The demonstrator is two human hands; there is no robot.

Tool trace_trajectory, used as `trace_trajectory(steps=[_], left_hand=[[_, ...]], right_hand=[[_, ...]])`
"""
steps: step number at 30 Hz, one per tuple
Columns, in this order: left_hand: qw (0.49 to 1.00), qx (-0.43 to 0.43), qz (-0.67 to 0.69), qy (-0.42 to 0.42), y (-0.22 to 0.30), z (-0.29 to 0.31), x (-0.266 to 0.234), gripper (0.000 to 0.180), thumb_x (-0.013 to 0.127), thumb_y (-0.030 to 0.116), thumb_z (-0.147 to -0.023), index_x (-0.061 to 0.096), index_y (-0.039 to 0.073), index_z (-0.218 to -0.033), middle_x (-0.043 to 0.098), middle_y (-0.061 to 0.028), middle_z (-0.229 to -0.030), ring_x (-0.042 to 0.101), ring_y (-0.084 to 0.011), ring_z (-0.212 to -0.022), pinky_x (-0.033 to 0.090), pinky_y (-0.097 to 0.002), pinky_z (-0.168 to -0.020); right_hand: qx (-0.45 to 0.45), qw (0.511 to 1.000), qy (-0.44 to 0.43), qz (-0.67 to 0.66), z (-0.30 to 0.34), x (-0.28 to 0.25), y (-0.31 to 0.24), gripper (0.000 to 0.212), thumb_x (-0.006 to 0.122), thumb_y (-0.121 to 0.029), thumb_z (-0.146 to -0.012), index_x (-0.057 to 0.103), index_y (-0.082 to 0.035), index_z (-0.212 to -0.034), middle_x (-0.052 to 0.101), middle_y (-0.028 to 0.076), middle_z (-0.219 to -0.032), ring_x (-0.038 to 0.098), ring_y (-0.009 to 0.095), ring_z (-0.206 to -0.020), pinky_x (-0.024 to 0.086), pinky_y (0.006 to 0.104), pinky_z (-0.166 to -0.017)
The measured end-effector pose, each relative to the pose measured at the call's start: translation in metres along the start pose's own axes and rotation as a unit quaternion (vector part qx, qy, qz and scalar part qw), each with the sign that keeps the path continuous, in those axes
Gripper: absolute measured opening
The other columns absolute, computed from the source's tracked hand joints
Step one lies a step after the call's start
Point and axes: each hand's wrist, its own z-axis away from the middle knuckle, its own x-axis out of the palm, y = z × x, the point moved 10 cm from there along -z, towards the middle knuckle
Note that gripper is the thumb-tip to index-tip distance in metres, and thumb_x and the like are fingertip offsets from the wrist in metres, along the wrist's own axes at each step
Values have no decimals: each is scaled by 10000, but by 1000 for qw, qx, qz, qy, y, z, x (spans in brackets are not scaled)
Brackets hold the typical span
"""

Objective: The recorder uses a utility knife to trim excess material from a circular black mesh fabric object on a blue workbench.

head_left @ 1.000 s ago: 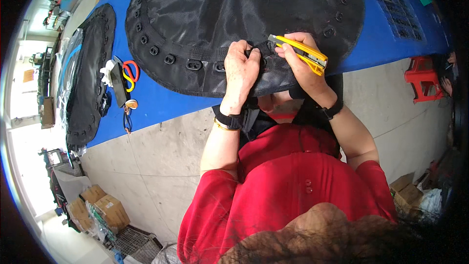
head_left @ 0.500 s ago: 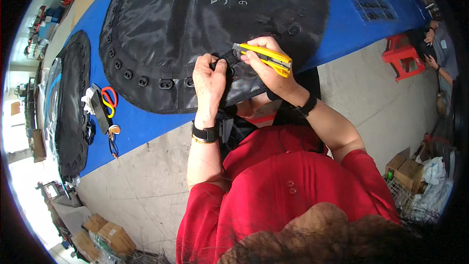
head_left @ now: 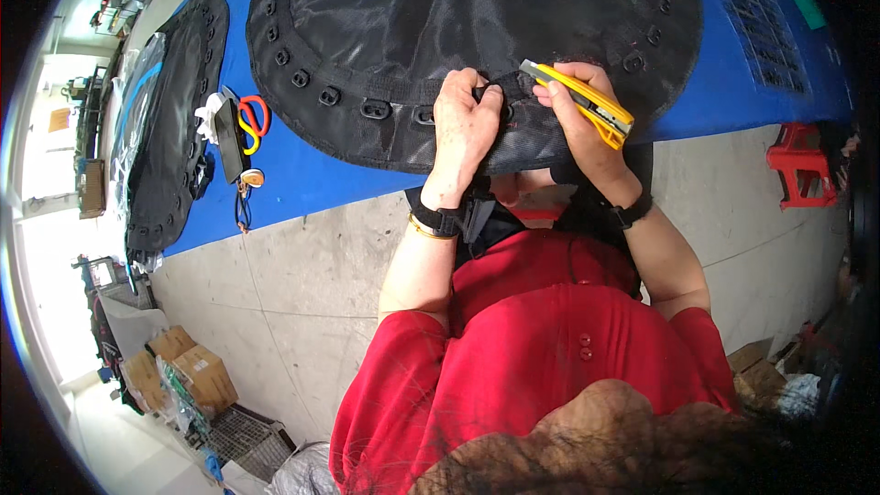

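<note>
A black trampoline mat [head_left: 367,37] with plastic loops round its rim lies over the near edge of a blue table. My left hand [head_left: 466,124] is closed, pinching the mat's edge band between thumb and fingers. In my right hand [head_left: 587,119] is a yellow utility knife [head_left: 587,103], gripped along its handle, with its blade end pointing left toward the band. The right fingertips are close to the band just right of my left hand; whether they touch it I cannot tell. One black loop [head_left: 375,109] shows left of my left hand.
Scissors with red and yellow handles [head_left: 251,124] lie on the blue table [head_left: 302,181], beside a dark case. Another black mat [head_left: 174,119], partly under clear plastic, is at the far left. A red stool [head_left: 800,165] stands at right; cardboard boxes [head_left: 203,378] are on the floor at lower left.
The view has shifted, so the mat and both hands appear further right. My grip on the mat and on the knife looks the same. The person at the right is no longer clearly seen.
</note>
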Motion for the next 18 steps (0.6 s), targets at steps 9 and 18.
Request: trace_trajectory(steps=[9, 18], left_hand=[[1000, -22, -8, -11, -1, -1, -1, 222, 736, 170, -834, 628, -22, -860, 649, -191, -868, 647, -337, -836, 497, -383, -795], [1000, 0, -1, 3, -2, 1, -1, 224, 731, 170, -836, 631, -29, -862, 656, -189, -860, 650, -327, -836, 499, -375, -799]], right_hand=[[-10, 999, 2, 43, -1, 4, -1, 186, 638, -31, -978, 587, -26, -1157, 694, 99, -1063, 729, 168, -959, 579, 271, -800], [-18, 997, -4, 72, 2, 4, -4, 165, 627, -4, -966, 575, -18, -1121, 685, 112, -1037, 731, 176, -941, 582, 283, -795]])
